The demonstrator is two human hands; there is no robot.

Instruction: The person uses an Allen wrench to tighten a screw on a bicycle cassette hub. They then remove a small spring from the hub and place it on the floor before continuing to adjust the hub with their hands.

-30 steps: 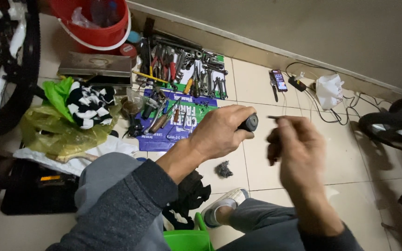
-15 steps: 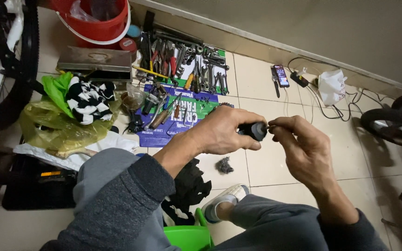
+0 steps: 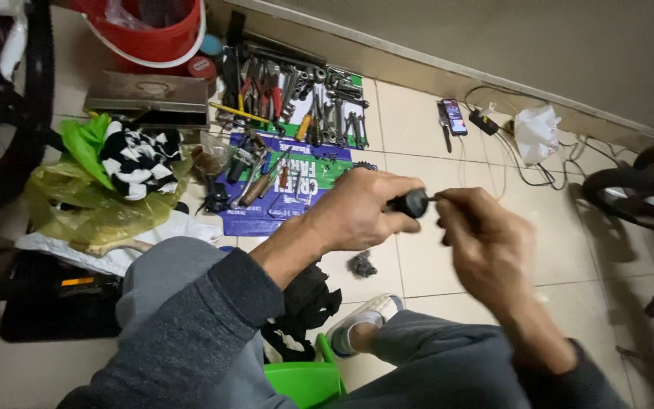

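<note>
Both hands are up in the middle of the shot, over the tiled floor [image 3: 433,265]. The left hand [image 3: 361,212] is wrapped tight around a small black handle [image 3: 415,203], only the rounded end poking out past the thumb. The right hand [image 3: 486,235] is right up against that end, fingers curled in close, and there seems to be a thin metal pin or bit between the two. It's blurred, so I can't tell if the right hand is actually gripping that bit or just touching it.

As far as progress goes, my read is the two pieces are being worked together right now and aren't finished; nothing has been set down yet. Can't say more than that from this angle.

Around it: a spread of wrenches and pliers [image 3: 297,98] lies at the far side by the wall, with screwdrivers [image 3: 263,178] on a blue and green printed sheet [image 3: 289,193] just nearer. Far left is a red bucket [image 3: 153,30] and a grey metal box [image 3: 145,95]. A yellow-green plastic bag [image 3: 85,212] with a black-and-white cloth [image 3: 138,159] sits on the left. A phone [image 3: 455,116] lies far right near some cables, and a small dark crumpled bit [image 3: 362,264] sits on the floor just under the hands. A green tub [image 3: 304,382] is at the near edge.
</note>
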